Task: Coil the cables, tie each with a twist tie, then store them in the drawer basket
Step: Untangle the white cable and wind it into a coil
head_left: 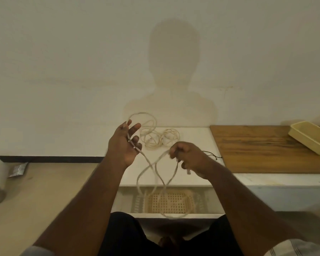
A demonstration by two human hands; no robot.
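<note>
Seen from a head-worn camera, two bare hands hold one white cable point(151, 174) up at the centre of the frame. The left hand point(123, 145) is raised with its fingers spread and mostly straight, and the cable runs across its palm and loops up behind the fingertips. The right hand point(187, 157) is curled around the cable, with one plug end poking out below the fist. Between the hands the cable crosses itself and hangs in long loops over an open white drawer point(174, 216) at lower centre, which holds a pale lattice basket point(170, 201). Just beyond the hands, a loose pile of more white cables point(160, 138) lies on the white table point(196, 139). A thin black twist tie point(211, 155) lies beside the right wrist. At right, a wooden board point(262, 150) carries a yellow tray point(310, 138). A shadow of the person falls on the wall point(63, 61).
</note>
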